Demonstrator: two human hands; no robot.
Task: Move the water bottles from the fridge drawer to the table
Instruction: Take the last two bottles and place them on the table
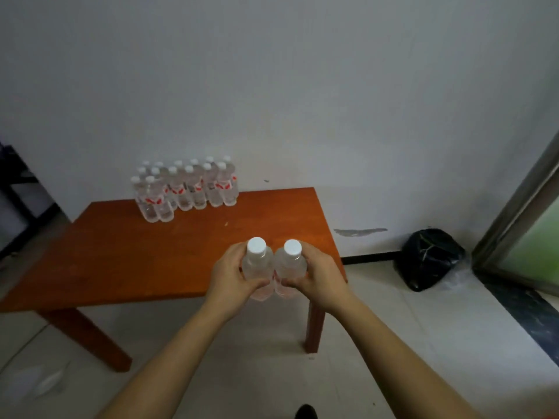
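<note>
A bare left forearm (169, 361) and a bare right forearm (390, 352) reach up from the bottom edge, with the dark tip of a shoe (305, 412) showing on the floor between them. The left hand (230, 275) wraps its curled fingers and thumb round a small clear plastic water bottle with a white screw cap (256, 263). The right hand (319, 275) grips a second clear plastic bottle with a white cap (291, 260) in the same way. The two bottles stand upright and press side by side, caps toward the camera. They are held over the near right part of a low rectangular table with a reddish-brown wooden top (136, 261). Their bases fall at its front edge, and it cannot be told whether they touch the wood. At the far left of the tabletop, against the wall, stands a tight cluster of similar clear bottles with white caps and red-and-white labels (184, 189), set in rows, upright and touching each other, well apart from the held pair. Behind the table rises a plain pale grey wall (272, 86). On the light tiled floor (393, 343) to the right of the table sits a black plastic bag (429, 258), close to a grey metal door frame (514, 213) at the right edge. A dark shelf frame (18, 182) shows at the left edge.
</note>
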